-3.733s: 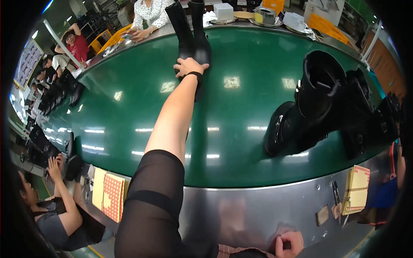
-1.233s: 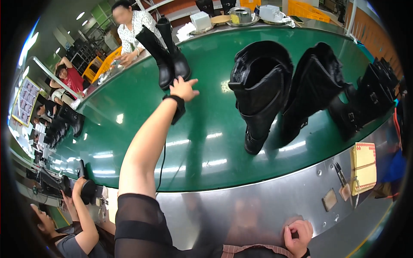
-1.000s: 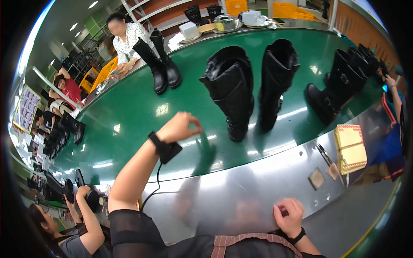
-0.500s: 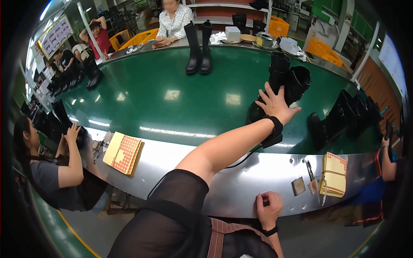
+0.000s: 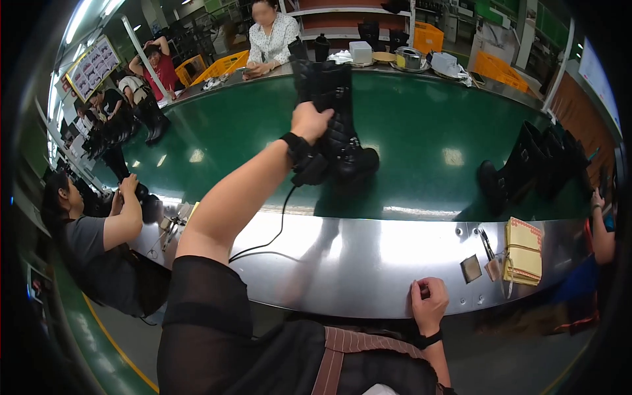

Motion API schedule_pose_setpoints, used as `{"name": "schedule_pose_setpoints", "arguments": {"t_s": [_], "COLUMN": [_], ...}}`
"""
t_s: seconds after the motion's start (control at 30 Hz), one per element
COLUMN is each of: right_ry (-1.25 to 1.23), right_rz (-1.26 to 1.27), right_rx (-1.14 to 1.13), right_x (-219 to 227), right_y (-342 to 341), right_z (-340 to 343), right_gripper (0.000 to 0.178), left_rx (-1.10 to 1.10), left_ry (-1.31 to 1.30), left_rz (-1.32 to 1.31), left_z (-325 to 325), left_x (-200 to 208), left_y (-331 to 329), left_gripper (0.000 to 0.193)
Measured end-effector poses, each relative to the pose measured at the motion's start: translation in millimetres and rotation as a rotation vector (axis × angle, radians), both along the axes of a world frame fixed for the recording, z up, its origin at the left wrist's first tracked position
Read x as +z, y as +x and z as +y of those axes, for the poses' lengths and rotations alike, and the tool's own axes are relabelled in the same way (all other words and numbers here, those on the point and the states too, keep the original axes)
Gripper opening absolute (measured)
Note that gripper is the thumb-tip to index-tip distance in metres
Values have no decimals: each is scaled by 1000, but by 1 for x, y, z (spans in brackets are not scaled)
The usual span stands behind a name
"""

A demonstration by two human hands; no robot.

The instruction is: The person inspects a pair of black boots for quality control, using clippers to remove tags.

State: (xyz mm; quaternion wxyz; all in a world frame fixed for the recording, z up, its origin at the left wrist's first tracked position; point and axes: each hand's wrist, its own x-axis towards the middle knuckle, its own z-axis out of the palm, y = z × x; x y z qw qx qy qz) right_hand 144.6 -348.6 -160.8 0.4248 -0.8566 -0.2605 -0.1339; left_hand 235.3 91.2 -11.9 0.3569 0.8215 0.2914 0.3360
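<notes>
My left hand (image 5: 311, 122), fingers wrapped round the shaft, is closed on a black buckled boot (image 5: 339, 122) over the green belt. The boot's toe points right and toward me. Dark leather beside it, partly covered by my hand, appears to belong to a second boot. My right hand (image 5: 430, 305) rests at the near edge of the metal table, curled into a loose fist with nothing visible in it. A black cable trails from the device on my left wrist.
The green conveyor belt (image 5: 415, 125) curves beyond the metal table (image 5: 368, 263). At right are more black boots (image 5: 513, 168), a yellow paper stack (image 5: 525, 253), a small dark pad (image 5: 471, 268) and tweezers (image 5: 486, 243). Co-workers sit at left and across; another person's arm shows at right.
My left hand has swung from right to left across the belt and closed on the boot shaft, and the boots have come along with it. My right hand keeps its curled pose.
</notes>
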Motion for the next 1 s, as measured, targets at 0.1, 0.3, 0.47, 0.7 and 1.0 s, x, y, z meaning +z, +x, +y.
{"name": "schedule_pose_setpoints", "arguments": {"t_s": [0.1,0.3,0.47,0.7,1.0], "right_ry": [0,-28,-47,-9,-21], "right_rz": [12,-10,-20,-10,-35], "right_rx": [-11,-14,-24,5,36], "right_x": [3,4,5,4,3], "right_y": [-1,-1,-1,-3,-3], "right_z": [1,3,4,4,-3], "right_gripper": [14,14,14,13,13], "left_rx": [156,278,496,243,86], "left_ry": [136,55,224,-538,-554], "left_rz": [-13,-59,40,227,50], "left_z": [58,146,172,193,-24], "left_x": [6,-52,-83,-82,19], "left_y": [-42,-103,-107,-118,-190], "left_gripper": [35,42,55,72,61]}}
